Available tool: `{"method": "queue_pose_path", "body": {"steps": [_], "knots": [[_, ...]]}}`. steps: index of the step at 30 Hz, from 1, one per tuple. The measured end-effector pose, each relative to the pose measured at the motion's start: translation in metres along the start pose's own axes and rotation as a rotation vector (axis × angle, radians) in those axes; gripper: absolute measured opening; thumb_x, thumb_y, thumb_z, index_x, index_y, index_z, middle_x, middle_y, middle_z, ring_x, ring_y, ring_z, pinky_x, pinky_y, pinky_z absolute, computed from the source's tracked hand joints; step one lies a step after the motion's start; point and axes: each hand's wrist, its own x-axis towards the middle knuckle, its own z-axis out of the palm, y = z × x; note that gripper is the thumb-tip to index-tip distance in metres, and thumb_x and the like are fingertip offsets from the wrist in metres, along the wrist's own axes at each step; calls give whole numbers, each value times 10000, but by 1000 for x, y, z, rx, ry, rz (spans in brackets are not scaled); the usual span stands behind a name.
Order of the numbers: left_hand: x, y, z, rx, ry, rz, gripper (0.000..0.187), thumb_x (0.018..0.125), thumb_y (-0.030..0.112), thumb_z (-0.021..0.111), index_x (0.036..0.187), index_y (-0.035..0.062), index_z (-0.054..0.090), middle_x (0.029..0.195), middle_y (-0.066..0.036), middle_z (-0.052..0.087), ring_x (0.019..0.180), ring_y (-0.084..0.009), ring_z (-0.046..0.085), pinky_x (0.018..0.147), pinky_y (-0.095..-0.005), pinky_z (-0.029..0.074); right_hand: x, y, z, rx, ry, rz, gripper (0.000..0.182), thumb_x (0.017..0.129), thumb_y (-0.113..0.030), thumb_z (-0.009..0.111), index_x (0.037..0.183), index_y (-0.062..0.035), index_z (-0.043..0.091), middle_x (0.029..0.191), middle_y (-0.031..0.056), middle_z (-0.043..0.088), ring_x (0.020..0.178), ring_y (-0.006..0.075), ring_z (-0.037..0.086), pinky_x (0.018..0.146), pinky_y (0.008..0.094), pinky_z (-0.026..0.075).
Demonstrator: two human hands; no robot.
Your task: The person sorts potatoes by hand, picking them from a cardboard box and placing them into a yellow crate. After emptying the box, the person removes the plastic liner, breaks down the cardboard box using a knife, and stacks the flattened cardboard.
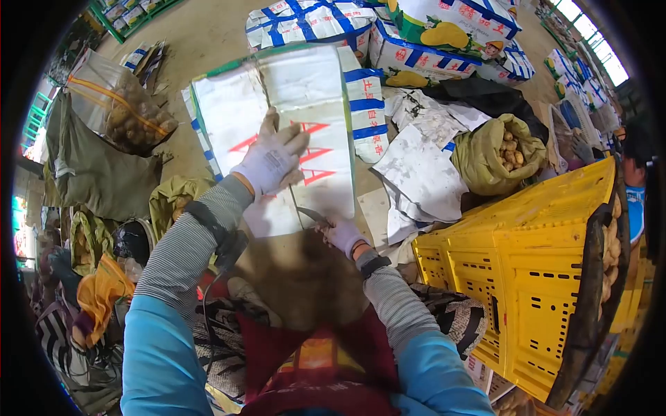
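A white cardboard box [229,104] with red letter A's on its closed top flaps stands in front of me. My left hand [269,158], in a white glove, presses on the flaps near the middle seam, its fingers stretched out and holding nothing. At the near edge of the box, my right hand [340,234], also gloved, is closed around a small knife [311,213]. The dark blade points left toward the near end of the seam, while the handle is mostly hidden in my fingers.
White and blue potato cartons [423,55] are stacked behind the box. To the right are loose white sheets [423,173], an open green sack of potatoes [510,152] and a large yellow crate [513,263]. A mesh bag of potatoes [128,114] and filled sacks [97,159] stand left.
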Motion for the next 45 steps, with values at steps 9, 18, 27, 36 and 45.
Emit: {"method": "queue_pose_path", "body": {"steps": [9, 18, 27, 36, 45], "knots": [[13, 27, 15, -77, -530, -210, 396, 849, 418, 666, 1107, 121, 714, 1137, -36, 638, 1159, -235, 510, 848, -458, 428, 22, -9, 45, 159, 116, -74, 306, 998, -353, 539, 918, -70, 625, 649, 0, 572, 530, 98, 536, 505, 267, 446], [1, 19, 14, -136, -414, -198, 157, 803, 252, 655, 905, 178, 750, 1044, -22, 671, 1092, -209, 557, 829, -430, 460, 48, -50, 107, 1155, -506, 305, 228, 983, -325, 563, 1015, -101, 591, 719, 22, 555, 652, 139, 535, 510, 295, 441], [-76, 17, 33, -388, 578, -648, 475, 793, 63, 646, 1250, 117, 530, 1412, -258, 389, 1321, -413, 410, 989, -455, 456, 11, -48, 89, -892, 531, -274, 377, 855, -233, 645, 1173, -61, 540, 1034, 182, 646, 951, 343, 645, 820, 452, 524], [-152, 9, 33, -1155, 503, -1145, 763, 824, -12, 525, 1507, 162, 231, 1397, -262, 449, 1240, -420, 490, 1023, -447, 428, 18, -66, 107, -740, 232, -86, 414, 867, -289, 592, 1163, -10, 514, 1031, 244, 667, 971, 415, 639, 856, 474, 508], [-161, 5, 11, -1232, 131, -1187, 647, 841, 217, 589, 1451, 132, 389, 1225, -249, 606, 1102, -392, 601, 945, -434, 479, 8, -72, 124, -386, 392, 38, 496, 937, -451, 545, 1234, -55, 527, 1149, 264, 628, 1085, 431, 592, 917, 465, 469]]}}
